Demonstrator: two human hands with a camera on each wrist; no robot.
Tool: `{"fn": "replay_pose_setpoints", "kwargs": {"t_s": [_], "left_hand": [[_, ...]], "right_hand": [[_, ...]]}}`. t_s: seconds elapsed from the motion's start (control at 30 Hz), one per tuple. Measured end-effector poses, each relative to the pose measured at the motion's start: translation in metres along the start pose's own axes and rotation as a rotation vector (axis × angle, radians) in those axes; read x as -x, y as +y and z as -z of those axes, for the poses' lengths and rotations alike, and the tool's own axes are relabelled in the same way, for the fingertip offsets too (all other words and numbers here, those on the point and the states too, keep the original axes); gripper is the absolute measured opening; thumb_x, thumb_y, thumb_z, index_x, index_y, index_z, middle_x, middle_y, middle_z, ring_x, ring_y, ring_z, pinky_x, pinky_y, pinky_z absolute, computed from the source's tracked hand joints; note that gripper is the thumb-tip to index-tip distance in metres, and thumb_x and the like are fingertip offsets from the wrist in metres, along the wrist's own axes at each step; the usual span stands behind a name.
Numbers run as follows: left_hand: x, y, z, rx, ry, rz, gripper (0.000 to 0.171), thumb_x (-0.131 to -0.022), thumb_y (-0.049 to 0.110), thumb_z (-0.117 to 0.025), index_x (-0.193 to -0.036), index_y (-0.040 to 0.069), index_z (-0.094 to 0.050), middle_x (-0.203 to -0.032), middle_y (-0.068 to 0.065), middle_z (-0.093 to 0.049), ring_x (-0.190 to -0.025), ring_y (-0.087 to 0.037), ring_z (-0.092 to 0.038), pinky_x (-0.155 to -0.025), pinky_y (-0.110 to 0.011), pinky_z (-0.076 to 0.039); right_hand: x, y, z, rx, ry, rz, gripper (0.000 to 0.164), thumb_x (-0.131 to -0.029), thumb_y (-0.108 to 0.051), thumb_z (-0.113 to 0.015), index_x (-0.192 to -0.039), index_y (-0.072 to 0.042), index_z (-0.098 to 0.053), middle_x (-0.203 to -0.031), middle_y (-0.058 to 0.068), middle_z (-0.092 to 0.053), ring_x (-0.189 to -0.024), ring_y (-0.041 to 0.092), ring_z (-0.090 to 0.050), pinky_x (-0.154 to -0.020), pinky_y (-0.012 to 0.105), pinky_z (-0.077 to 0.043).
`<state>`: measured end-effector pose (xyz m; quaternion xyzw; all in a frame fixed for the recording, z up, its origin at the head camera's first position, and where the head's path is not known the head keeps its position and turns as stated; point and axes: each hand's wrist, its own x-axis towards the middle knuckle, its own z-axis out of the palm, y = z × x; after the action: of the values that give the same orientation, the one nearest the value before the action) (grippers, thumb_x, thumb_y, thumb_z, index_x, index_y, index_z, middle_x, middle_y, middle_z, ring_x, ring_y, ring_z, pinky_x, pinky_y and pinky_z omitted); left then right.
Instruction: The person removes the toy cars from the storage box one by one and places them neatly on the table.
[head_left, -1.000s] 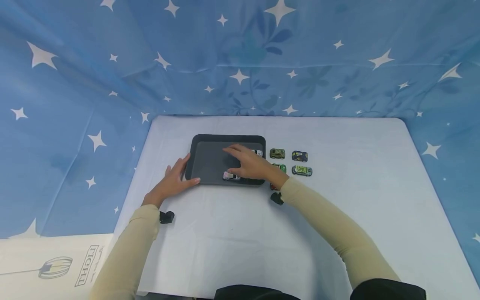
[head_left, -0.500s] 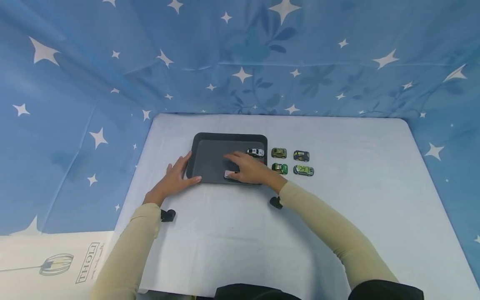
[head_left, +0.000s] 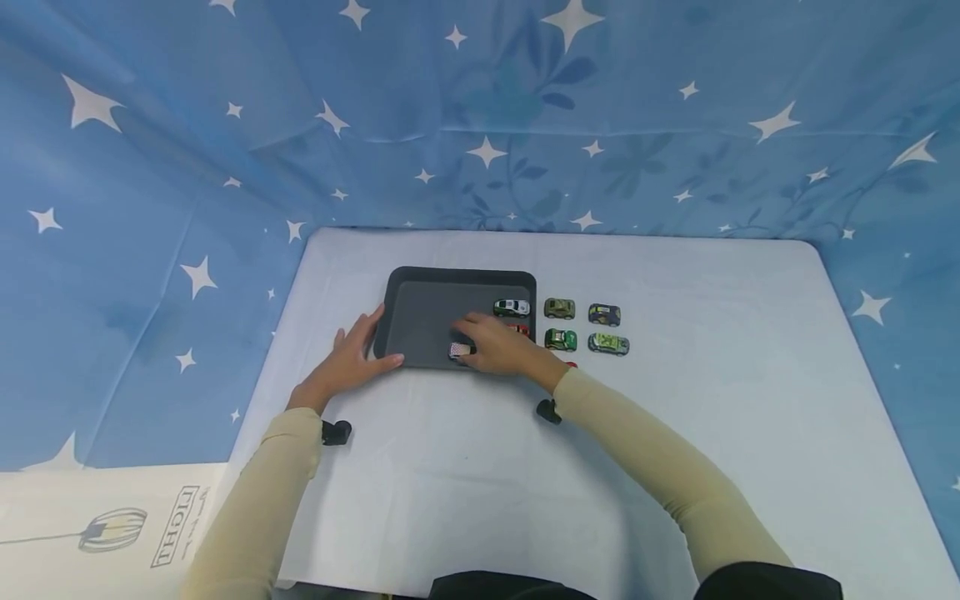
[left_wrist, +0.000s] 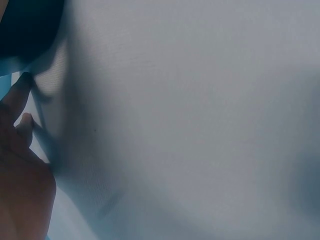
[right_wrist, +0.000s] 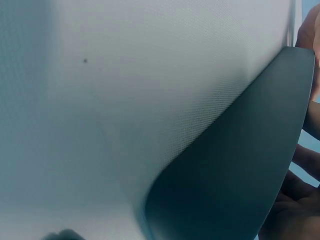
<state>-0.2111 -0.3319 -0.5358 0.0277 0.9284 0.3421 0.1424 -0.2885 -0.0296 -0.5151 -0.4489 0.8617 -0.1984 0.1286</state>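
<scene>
Tray (head_left: 417, 321) is set toward the surface's (head_left: 712, 375) far left corner, its left edge touched, not gripped, by the spread left hand (head_left: 345, 362), presumably for steadying. By the tray's near edge, a pale car (head_left: 458, 350) is partly covered by the bent right hand (head_left: 495, 343); whether it is pinched cannot be told. A white car (head_left: 512, 307) and red car (head_left: 519, 329) are placed along the right edge, perhaps to save room.

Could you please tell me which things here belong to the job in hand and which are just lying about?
Probably the job:
gray tray
toy cars inside it
toy cars beside it

Probably incidental:
LIGHT-printed cream item
starry cloth hanging behind
</scene>
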Motion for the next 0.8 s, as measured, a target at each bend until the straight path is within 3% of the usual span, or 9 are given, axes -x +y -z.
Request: {"fn": "replay_pose_setpoints", "kwargs": {"t_s": [0.2, 0.53, 0.8], "left_hand": [[-0.0005, 0.0009, 0.0, -0.002, -0.002, -0.002, 0.101, -0.083, 0.063, -0.067, -0.156, 0.04, -0.001, -0.164, -0.009, -0.006, -0.151, -0.028, 0.002, -0.117, -0.055, 0.012], [0.0, 0.0021, 0.0002, -0.004, -0.007, 0.014, 0.1, -0.082, 0.065, -0.066, -0.154, 0.045, 0.001, -0.164, -0.008, -0.003, -0.151, -0.027, 0.003, -0.117, -0.055, 0.013], [-0.0019, -0.0002, 0.0, -0.015, 0.009, -0.008, 0.101, -0.082, 0.065, -0.066, -0.155, 0.043, 0.0, -0.164, -0.006, -0.007, -0.151, -0.028, 0.001, -0.117, -0.056, 0.011]], "right_hand": [[-0.002, -0.0009, -0.0005, 0.018, -0.015, -0.001, 0.052, -0.091, -0.03, -0.071, -0.135, -0.005, -0.057, -0.133, 0.014, -0.056, -0.12, 0.025, -0.056, -0.098, 0.037, -0.05], [-0.0043, -0.0033, 0.0032, 0.009, -0.028, 0.048, 0.033, -0.09, -0.02, -0.072, -0.118, -0.004, -0.068, -0.115, 0.01, -0.063, -0.105, 0.021, -0.061, -0.087, 0.033, -0.054], [-0.0063, -0.0043, 0.0033, -0.029, -0.013, 0.058, 0.025, -0.089, -0.013, -0.071, -0.112, -0.004, -0.072, -0.107, 0.008, -0.066, -0.098, 0.019, -0.063, -0.081, 0.032, -0.054]]}}
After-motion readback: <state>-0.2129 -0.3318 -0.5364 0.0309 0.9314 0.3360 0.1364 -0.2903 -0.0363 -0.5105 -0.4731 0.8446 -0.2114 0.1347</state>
